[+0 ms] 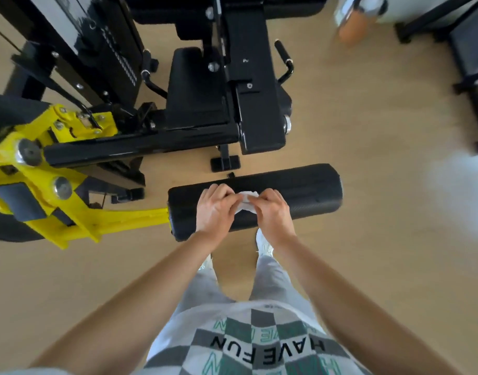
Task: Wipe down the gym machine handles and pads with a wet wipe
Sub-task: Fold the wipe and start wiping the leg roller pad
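The wet wipe (247,201), one small white bunched sheet, sits between the two hands directly over the black roller pad (308,189); whether it touches the pad cannot be told from this angle. The left hand (214,209) and the right hand (271,212) both pinch it with curled fingers, knuckles close together, as if unfolding or regripping it. I judge the step to be readying the wipe at the roller pad, with the wiping stroke itself not yet under way. The next move calls for spreading the sheet flat, pressing it on the vinyl with one hand and drawing it along the roller's length and round its curve. The roller pad hangs at the end of one yellow lever arm (129,219). Beyond it stands the black frame with one seat pad (194,87) and two short grip handles, one on the left (147,67) and one on the right (283,54), all waiting for the wipe. A wooden floor (367,117) lies underneath.
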Demonstrator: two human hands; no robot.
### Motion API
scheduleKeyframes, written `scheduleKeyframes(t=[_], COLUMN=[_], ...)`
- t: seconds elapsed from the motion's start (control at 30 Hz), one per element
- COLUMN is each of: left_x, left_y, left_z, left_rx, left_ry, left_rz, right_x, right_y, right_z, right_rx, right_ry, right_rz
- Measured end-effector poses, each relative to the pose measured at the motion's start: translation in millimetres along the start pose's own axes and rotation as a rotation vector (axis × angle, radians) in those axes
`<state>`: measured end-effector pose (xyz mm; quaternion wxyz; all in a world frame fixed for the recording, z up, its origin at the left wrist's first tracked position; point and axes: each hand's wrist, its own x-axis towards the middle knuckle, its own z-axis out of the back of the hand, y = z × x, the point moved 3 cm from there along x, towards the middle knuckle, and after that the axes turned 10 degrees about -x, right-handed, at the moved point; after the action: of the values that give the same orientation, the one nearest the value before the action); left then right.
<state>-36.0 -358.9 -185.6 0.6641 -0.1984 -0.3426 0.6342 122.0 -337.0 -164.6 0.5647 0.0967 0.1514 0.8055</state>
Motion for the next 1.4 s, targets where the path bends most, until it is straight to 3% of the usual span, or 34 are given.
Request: scheduleKeyframes(t=[0.53, 0.67, 0.77, 0.9, 1.03, 1.13, 1.23, 1.4], left_x=[70.4, 77.7, 69.4, 37.6, -2.9, -29.2, -45.1, -56.3], left_y=[-111.8, -122.4, -119.3, -86.9, -39.2, -4.6, 21.1, 33.3], left_z=[-140.1, -151.4, -133.0, -75.1, -16.9, 14.5, 36.3, 53.4], left_rx=[-0.021, -0.079, -0.128, -0.042, 0.139, 0.196, 0.188, 0.106], left_ry=[0.114, 0.184, 0.185, -0.033, -0.198, -0.279, -0.307, -0.279], left_rz=[-0.116, -0.118, -0.107, 0.015, 0.183, 0.431, 0.630, 0.762], right_x=[-9.2, -9.7, -12.4, -30.6, -43.5, -39.5, -33.0, -24.6], right_y=[-178.1, -190.4, -177.0, -160.4, -152.6, -140.7, -130.8, -109.2], right_z=[56.0, 63.1, 62.1, 34.6, 18.8, 18.1, 13.5, 1.7], right_rx=[-0.014, -0.066, -0.101, -0.123, -0.253, -0.327, -0.343, -0.323], right_ry=[-0.187, -0.230, -0.267, -0.097, 0.110, 0.168, 0.205, 0.230], right_rz=[-0.234, -0.243, -0.121, 0.033, -0.019, -0.048, -0.160, -0.152])
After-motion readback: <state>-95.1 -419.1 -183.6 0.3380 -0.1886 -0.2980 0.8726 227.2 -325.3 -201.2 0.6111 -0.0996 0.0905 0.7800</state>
